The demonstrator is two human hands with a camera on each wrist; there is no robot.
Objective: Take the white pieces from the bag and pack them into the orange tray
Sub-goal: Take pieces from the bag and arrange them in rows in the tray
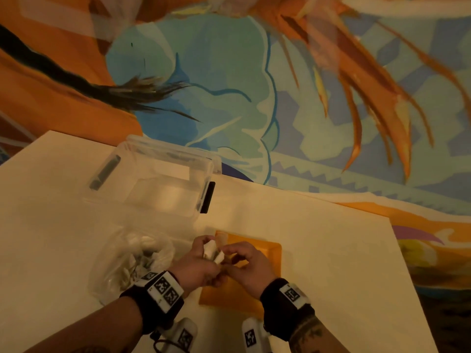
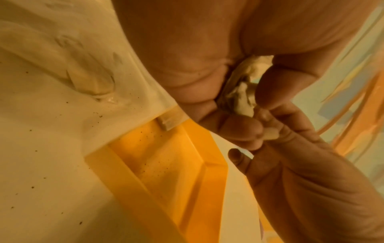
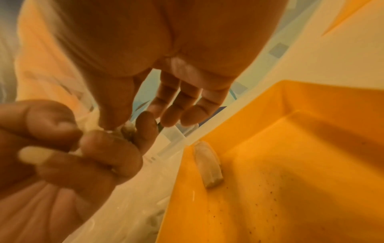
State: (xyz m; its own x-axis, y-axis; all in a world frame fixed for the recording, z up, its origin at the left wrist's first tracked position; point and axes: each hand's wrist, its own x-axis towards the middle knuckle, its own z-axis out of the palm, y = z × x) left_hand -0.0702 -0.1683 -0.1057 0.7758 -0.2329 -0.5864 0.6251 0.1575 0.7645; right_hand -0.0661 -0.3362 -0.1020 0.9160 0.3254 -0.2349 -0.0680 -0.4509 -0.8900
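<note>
Over the near left part of the orange tray point(image 1: 272, 253), my left hand point(image 1: 204, 248) grips a small bunch of white pieces point(image 1: 209, 250) in curled fingers. My right hand point(image 1: 229, 254) meets it from the right, thumb and forefinger pinching one white piece point(image 1: 219, 257) of that bunch. The left wrist view has the white pieces point(image 2: 253, 69) wedged in my left hand point(image 2: 259, 105). In the right wrist view my right hand point(image 3: 129, 125) pinches its piece point(image 3: 125, 131), the other fingers straight. One white piece point(image 3: 207, 164) lies in the tray's far left corner point(image 3: 290, 148). The clear bag point(image 1: 132, 258) lies left of the tray.
A clear plastic box point(image 1: 158, 179) with a dark latch stands on the cream table point(image 1: 331, 250) behind the bag and tray. The table's far edge runs just beyond it, over a patterned floor point(image 1: 229, 85). Dark specks dot the tray floor point(image 2: 158, 164).
</note>
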